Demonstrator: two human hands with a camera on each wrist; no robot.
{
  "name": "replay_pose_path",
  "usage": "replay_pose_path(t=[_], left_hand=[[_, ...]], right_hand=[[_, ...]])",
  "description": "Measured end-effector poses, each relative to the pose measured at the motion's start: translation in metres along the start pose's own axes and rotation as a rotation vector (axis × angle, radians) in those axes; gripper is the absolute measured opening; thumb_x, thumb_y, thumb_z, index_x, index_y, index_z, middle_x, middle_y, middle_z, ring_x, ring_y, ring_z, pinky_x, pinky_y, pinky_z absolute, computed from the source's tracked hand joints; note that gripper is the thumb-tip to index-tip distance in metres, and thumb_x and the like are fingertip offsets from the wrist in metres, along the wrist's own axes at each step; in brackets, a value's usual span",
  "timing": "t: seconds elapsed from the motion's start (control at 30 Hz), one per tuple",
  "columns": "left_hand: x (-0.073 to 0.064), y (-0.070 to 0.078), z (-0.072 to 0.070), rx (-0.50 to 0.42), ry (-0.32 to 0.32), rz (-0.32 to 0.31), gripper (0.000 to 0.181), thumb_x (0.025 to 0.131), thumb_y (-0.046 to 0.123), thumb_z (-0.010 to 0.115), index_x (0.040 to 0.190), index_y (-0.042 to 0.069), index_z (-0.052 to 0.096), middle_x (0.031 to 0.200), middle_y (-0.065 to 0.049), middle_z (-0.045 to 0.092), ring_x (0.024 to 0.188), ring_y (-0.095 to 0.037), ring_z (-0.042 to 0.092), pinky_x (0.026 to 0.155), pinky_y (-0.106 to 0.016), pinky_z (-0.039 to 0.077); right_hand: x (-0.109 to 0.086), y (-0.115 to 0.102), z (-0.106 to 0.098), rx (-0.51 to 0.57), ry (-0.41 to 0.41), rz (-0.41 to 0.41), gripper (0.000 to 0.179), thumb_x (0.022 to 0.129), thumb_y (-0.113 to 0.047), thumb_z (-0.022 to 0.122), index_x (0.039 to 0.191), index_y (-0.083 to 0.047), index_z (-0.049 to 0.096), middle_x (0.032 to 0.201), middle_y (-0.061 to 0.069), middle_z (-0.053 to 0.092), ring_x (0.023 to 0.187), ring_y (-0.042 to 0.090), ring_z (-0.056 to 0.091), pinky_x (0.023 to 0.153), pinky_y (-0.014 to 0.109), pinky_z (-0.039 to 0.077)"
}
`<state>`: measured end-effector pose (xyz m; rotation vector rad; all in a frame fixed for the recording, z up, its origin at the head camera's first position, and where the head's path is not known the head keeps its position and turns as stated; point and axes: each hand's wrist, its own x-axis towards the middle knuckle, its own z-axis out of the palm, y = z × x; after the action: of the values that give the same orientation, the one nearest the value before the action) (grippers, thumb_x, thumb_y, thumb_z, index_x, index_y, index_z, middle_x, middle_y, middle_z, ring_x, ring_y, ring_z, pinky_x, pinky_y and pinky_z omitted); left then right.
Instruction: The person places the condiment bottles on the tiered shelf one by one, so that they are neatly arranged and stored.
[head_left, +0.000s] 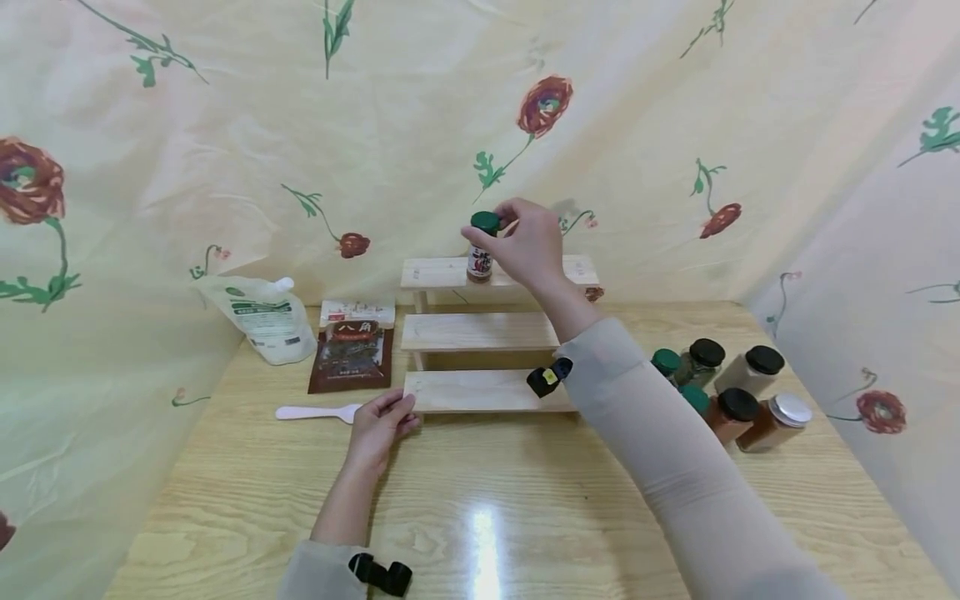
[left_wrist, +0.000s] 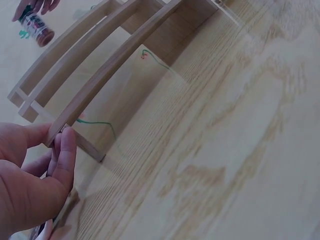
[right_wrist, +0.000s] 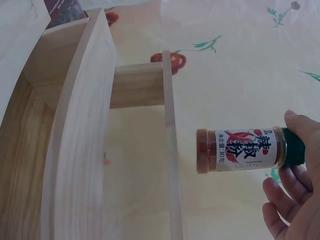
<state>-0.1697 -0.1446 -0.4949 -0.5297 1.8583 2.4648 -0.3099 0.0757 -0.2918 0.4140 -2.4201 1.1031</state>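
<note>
My right hand [head_left: 530, 242] pinches the green cap of a small chili powder jar [right_wrist: 240, 150]. The jar is upright over the top tier of a three-tier wooden rack [head_left: 480, 332], and a gap shows between its base and the board in the right wrist view. Red-brown powder fills it behind a white label with red peppers. At the rack's lower left, my left hand [head_left: 381, 432] grips the end of the bottom board between thumb and fingers, as the left wrist view [left_wrist: 37, 180] shows from the side.
Several spice jars [head_left: 738, 408] with green, black and silver lids stand on the table [head_left: 480, 500] at right. Left of the rack lie a brown star anise packet [head_left: 351, 350], a white spouted pouch [head_left: 262, 321] and a pale plastic utensil [head_left: 315, 412]. Flowered cloth hangs behind.
</note>
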Motion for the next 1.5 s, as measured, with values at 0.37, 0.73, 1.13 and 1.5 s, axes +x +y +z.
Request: replay_pose_path(t=[0.37, 0.73, 1.13, 1.5], left_hand=[[-0.006, -0.005, 0.001, -0.003, 0.001, -0.021, 0.042, 0.097, -0.002, 0.065, 0.132, -0.019, 0.051, 0.091, -0.007, 0.064, 0.071, -0.012, 0.066, 0.073, -0.024, 0.064], [-0.005, -0.004, -0.001, 0.015, -0.016, -0.020, 0.043, 0.097, 0.001, 0.066, 0.134, -0.016, 0.051, 0.093, -0.007, 0.063, 0.074, -0.011, 0.066, 0.076, -0.025, 0.064], [-0.001, 0.001, -0.002, 0.009, -0.011, -0.022, 0.042, 0.097, 0.000, 0.066, 0.133, -0.015, 0.053, 0.094, -0.009, 0.064, 0.075, -0.013, 0.067, 0.076, -0.026, 0.064], [-0.003, 0.001, 0.000, 0.002, -0.009, -0.025, 0.044, 0.097, -0.001, 0.066, 0.135, -0.017, 0.050, 0.093, -0.007, 0.064, 0.074, -0.011, 0.065, 0.076, -0.025, 0.064]], right_hand=[[0.003, -0.001, 0.026, 0.028, -0.057, 0.109, 0.050, 0.082, -0.055, 0.080, 0.099, -0.010, 0.067, 0.095, 0.003, 0.066, 0.083, 0.018, 0.060, 0.072, 0.030, 0.052], [0.016, -0.016, 0.052, 0.014, -0.068, 0.119, 0.050, 0.083, -0.057, 0.079, 0.100, -0.011, 0.066, 0.095, 0.001, 0.065, 0.084, 0.017, 0.058, 0.068, 0.028, 0.051], [0.010, -0.019, 0.060, -0.041, -0.125, 0.140, 0.066, 0.081, -0.061, 0.078, 0.121, -0.012, 0.058, 0.094, 0.001, 0.060, 0.081, 0.019, 0.056, 0.064, 0.031, 0.048], [-0.024, 0.010, 0.033, -0.024, -0.105, 0.107, 0.064, 0.088, -0.058, 0.072, 0.125, -0.008, 0.058, 0.101, 0.004, 0.062, 0.091, 0.022, 0.062, 0.074, 0.037, 0.053]])
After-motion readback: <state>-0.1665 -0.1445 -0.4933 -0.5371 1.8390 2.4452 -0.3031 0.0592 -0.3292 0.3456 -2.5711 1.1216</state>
